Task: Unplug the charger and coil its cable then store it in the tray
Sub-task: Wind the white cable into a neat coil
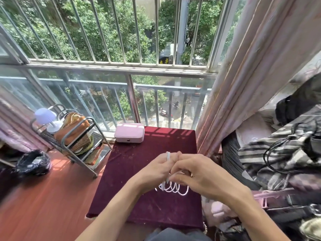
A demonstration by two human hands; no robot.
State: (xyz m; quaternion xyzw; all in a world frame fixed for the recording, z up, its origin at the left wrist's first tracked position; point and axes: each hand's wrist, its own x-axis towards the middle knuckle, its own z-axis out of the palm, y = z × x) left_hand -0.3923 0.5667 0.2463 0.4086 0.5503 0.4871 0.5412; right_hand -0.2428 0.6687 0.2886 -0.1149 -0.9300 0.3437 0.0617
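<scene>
Left hand [154, 168]: centre frame, fingers curled, closed grip.
Right hand [196, 173]: touching it, fingers pinched.

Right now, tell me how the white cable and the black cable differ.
The white cable hangs in neat loops from both hands, left hand and right hand, over the maroon tabletop; the black cable lies loose and untouched on the striped fabric to the right. The white one is gathered into several small coils, the black one sprawls in wide loops. Both are thin cords.
</scene>
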